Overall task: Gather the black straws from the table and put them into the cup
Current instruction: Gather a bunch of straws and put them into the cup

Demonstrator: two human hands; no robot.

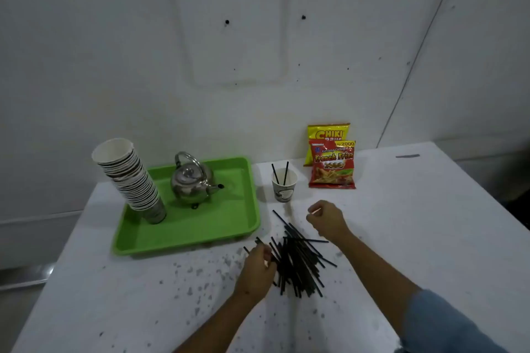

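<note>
- Table (pixel 401 238) — white top, speckled with dark flecks near us.
- Black straws (pixel 298 261) — a loose crossed heap at the table's near middle, between our two hands.
- Cup (pixel 284 185) — paper, upright, beyond the heap and just right of the tray; two straws (pixel 282 173) stand in it, leaning apart.
- Left hand (pixel 258 269) — at the heap's left edge, fingers curled down onto the straws; a straw end or two juts out past the knuckles, though we cannot tell whether the hand grips them.
- Right hand (pixel 325 221) — above the heap's far right, loosely curled, touching no straw that we can see.
- Green tray (pixel 186 235) — left of the cup, carrying a metal kettle (pixel 190 180) and a leaning stack of paper cups (pixel 129 178).
- Two snack packets (pixel 331 156) — upright against the wall, behind the cup.
</note>
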